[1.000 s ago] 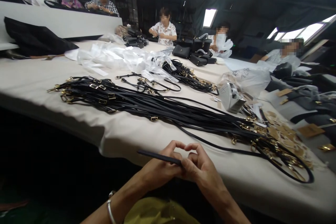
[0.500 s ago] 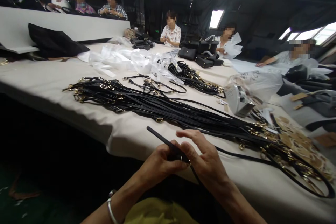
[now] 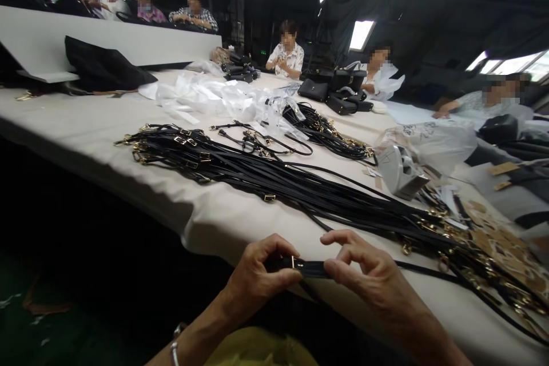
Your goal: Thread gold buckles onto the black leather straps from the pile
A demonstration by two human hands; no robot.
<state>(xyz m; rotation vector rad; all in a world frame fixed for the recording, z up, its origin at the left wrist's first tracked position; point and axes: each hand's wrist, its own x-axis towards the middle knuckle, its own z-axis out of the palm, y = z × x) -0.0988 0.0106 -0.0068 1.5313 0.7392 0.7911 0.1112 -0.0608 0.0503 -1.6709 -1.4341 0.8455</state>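
Between my two hands, just off the table's front edge, stretches a black strap with a gold buckle. My left hand pinches it at the buckle, thumb below and fingers above. My right hand grips the strap a little to the right between thumb and fingertip, its other fingers curled loosely. From the right hand, a length of black strap runs right along the table. Just beyond my hands lies a long bundle of black straps with gold buckles at the left and gold clasps at the right.
Behind the bundle are clear plastic wrappings and a second heap of straps. A silver metal object stands at the right beside a plastic bag. Black handbags sit farther back. Several people sit around the far side.
My hands have moved apart, and the strap's loose end no longer points up between them. The buckle now shows at my left fingertips. The view has shifted slightly left.
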